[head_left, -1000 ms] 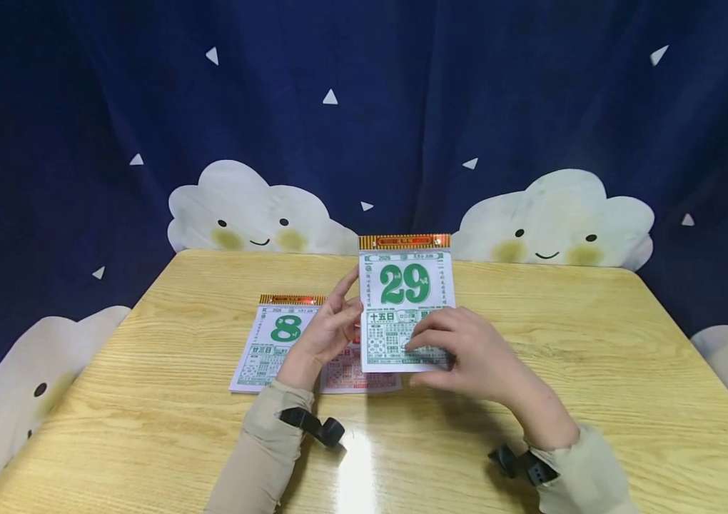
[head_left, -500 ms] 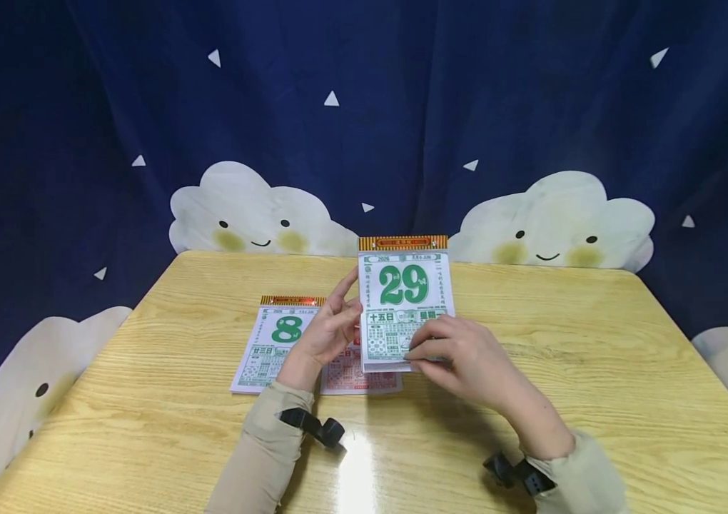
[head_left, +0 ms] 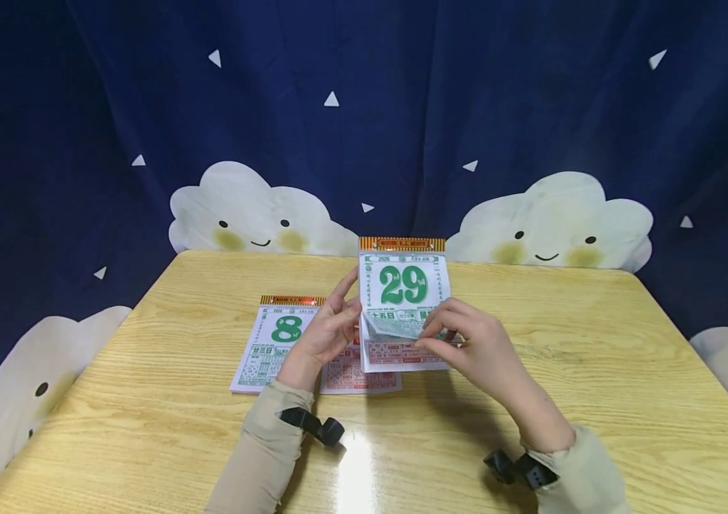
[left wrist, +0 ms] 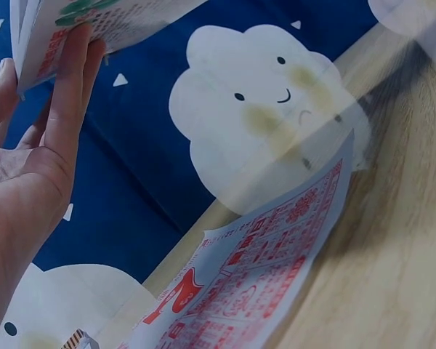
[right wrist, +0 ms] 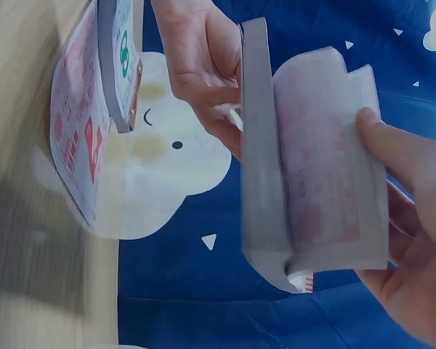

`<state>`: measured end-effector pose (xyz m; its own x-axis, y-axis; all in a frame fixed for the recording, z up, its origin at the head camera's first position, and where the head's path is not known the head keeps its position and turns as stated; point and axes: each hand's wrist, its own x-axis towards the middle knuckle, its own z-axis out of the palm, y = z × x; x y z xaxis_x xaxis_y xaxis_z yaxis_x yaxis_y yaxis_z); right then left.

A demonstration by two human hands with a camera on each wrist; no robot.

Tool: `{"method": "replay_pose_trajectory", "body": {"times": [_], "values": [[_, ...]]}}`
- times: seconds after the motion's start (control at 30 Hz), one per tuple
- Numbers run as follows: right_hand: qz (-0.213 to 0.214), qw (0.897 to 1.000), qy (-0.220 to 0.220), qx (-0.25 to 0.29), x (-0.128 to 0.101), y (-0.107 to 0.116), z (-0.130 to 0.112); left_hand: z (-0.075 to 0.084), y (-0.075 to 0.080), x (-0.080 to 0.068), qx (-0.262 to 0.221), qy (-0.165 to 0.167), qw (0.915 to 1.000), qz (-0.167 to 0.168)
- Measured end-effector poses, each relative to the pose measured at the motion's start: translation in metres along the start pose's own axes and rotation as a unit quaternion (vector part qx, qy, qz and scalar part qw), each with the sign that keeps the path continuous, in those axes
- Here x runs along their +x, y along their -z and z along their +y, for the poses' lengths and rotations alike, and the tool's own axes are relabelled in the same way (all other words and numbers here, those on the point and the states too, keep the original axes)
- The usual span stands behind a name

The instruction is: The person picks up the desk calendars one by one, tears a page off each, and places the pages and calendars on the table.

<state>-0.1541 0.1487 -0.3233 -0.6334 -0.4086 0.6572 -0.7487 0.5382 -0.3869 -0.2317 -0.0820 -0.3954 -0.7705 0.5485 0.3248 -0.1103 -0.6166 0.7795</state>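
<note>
My left hand [head_left: 324, 335] grips the left side of a tear-off calendar [head_left: 402, 284], holding it raised and tilted above the table. A large green "29" shows on its front leaf, under a striped orange-gold header. At its lower right, my right hand [head_left: 482, 353] pinches the leaf's bottom edge between thumb and fingers. That leaf [right wrist: 323, 160] is bent up, away from the thick block of pages. Beneath it, red print [head_left: 396, 353] shows on the following page. My left fingers [left wrist: 69, 94] partly go behind the block.
A second calendar [head_left: 274, 335] with a green "8" lies on the wooden table [head_left: 595, 357], left of my hands. Beside it lies a red-printed sheet [head_left: 357, 378], partly hidden by the raised calendar and my left hand. A dark blue curtain [head_left: 390, 107] with clouds hangs behind.
My right hand has gone from touching the calendar's lower right to pinching the leaf and lifting its bottom edge, uncovering red print. My left hand stays nearly still.
</note>
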Motion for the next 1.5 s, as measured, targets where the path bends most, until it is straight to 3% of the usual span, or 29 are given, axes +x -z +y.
{"method": "replay_pose_trajectory", "body": {"times": [0.17, 0.43, 0.73, 1.07, 1.37, 1.5], "values": [[0.043, 0.998, -0.013, 0.033, 0.005, 0.007, 0.004, 0.000, 0.001, -0.001, 0.006, 0.004, 1.0000, 0.005], [0.127, 0.990, -0.067, 0.012, 0.010, 0.018, 0.011, 0.003, -0.003, 0.001, 0.039, 0.025, 0.9982, 0.039], [0.202, 0.961, -0.180, 0.050, 0.016, 0.027, 0.027, 0.002, -0.003, 0.005, 0.065, 0.016, 0.9959, 0.060], [0.199, 0.935, -0.278, 0.093, 0.020, 0.032, 0.052, 0.002, -0.004, 0.004, 0.089, 0.021, 0.9925, 0.082], [0.156, 0.935, -0.299, 0.112, 0.023, 0.037, 0.061, 0.004, -0.007, 0.004, 0.077, 0.010, 0.9934, 0.084], [0.171, 0.925, -0.313, 0.134, 0.023, 0.041, 0.067, 0.002, -0.007, 0.004, 0.079, 0.017, 0.9937, 0.078]]}}
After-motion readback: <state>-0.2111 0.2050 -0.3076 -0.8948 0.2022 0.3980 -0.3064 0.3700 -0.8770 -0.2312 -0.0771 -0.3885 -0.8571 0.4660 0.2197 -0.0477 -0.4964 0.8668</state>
